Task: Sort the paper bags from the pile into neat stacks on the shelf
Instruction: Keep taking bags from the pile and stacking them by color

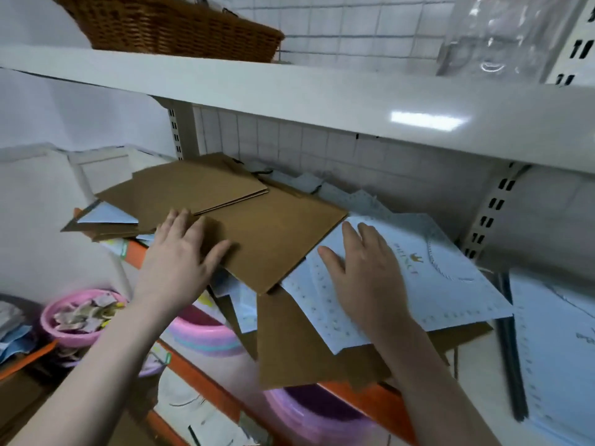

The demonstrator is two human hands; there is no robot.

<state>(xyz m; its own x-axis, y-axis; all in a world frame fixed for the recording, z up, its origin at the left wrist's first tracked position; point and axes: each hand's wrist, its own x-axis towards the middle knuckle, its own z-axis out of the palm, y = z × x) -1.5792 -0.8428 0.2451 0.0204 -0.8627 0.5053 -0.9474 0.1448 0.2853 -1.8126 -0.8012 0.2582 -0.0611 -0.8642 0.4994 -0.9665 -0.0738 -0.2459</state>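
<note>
A loose pile of flat paper bags lies on the middle shelf [363, 394]. Brown kraft bags [273, 233] overlap at odd angles, and more brown ones [299, 346] hang over the orange front edge. My left hand [180, 252] rests flat on the near left corner of the top brown bag, thumb along its edge. Pale blue printed bags [434, 272] lie to the right, partly on top of the brown ones. My right hand [363, 275] presses flat on the top blue bag with fingers spread.
The white shelf board above [322, 101] overhangs the pile and carries a wicker basket [167, 24] and clear plastic packs [502, 37]. More blue bags [557, 349] lie at the far right. Pink basins [80, 317] sit below on the left. A slotted upright [489, 214] stands behind.
</note>
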